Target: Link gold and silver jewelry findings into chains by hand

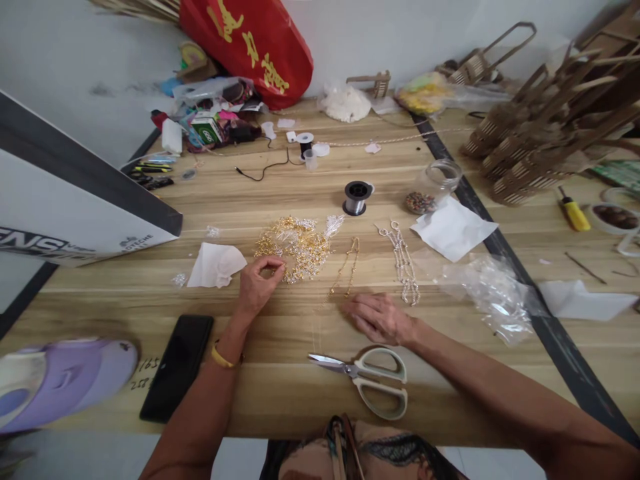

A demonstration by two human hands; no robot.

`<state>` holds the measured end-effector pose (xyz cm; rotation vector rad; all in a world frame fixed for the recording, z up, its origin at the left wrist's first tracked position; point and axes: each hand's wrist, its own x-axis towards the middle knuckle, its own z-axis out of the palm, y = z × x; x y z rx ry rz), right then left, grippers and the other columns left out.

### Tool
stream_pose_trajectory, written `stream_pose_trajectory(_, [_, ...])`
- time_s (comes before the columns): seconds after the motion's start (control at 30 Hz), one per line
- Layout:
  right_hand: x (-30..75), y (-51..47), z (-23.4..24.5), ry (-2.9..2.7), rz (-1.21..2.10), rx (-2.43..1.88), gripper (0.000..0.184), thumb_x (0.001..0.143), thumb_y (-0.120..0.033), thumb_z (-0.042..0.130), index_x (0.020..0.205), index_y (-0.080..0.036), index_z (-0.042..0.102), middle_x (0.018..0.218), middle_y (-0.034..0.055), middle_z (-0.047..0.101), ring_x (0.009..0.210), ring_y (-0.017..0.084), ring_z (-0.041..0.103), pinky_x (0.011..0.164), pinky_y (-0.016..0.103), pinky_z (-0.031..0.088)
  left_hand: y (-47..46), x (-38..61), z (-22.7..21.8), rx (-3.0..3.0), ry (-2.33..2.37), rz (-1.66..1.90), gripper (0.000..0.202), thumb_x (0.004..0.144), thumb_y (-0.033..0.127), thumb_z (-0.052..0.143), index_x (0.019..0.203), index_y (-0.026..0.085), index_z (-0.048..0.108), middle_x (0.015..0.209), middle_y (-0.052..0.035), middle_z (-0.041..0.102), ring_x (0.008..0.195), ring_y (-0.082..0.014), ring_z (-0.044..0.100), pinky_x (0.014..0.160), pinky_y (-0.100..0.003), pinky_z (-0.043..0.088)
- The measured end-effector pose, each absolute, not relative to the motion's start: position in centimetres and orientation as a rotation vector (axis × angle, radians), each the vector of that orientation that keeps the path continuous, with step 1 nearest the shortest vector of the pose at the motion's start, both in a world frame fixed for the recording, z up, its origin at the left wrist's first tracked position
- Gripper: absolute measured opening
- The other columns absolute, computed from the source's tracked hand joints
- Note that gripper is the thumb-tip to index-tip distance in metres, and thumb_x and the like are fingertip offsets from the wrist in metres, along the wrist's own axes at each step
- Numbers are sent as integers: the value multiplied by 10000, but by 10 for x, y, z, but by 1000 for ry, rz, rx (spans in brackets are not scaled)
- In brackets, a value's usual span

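A heap of small gold and silver beads (307, 257) lies in the middle of the table. At its lower left edge is my left hand (257, 283), thumb and forefinger pinched; whatever sits between the fingertips is too small to make out. My right hand (377, 317) rests low on the wood with its fingers curled closed, and their contents are hidden. Just beyond it lies a thin gold beaded chain (355, 257), with faint clear thread trailing toward me. Silver beaded chains (404, 263) lie to the right. Scissors (370, 377) with pale handles lie nearer me, blades pointing left.
Behind the beads stands a spool of wire (357, 198), with a jar of dark beads (433, 187) to its right. Clear plastic bags (495, 293) lie at right. A black phone (177, 367) and white paper (217, 265) are at left. Wooden frames (525, 147) crowd the far right.
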<state>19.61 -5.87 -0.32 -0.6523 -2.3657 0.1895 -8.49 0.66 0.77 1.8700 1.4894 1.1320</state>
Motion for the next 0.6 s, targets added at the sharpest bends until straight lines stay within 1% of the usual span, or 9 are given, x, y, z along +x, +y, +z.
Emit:
stream_pose_trajectory(0.23, [197, -58, -2, -2374, 228, -667, 169, 913, -137, 417, 1042, -124, 525, 823, 82, 628, 733, 137, 619, 589, 229, 497, 7, -84, 10, 1711, 1518, 1172, 75, 708, 204, 603, 739, 144, 635, 764, -37, 704, 706, -145, 659, 689, -264, 537])
stream_pose_trajectory(0.43, [196, -57, -3, -2350, 286, -674, 176, 906, -120, 422, 1047, -130, 527, 805, 72, 627, 715, 137, 616, 581, 231, 494, 8, -88, 17, 1716, 1607, 1188, 102, 710, 237, 617, 757, 149, 640, 694, -16, 680, 658, -138, 645, 653, -246, 522])
stream_pose_trajectory(0.6, [196, -58, -4, -2355, 303, -694, 184, 910, -134, 414, 1049, -143, 533, 831, 77, 630, 736, 137, 618, 604, 231, 491, 11, -92, 26, 1694, 1667, 1216, 97, 702, 214, 617, 754, 138, 646, 666, -9, 664, 627, -122, 620, 625, -225, 495])
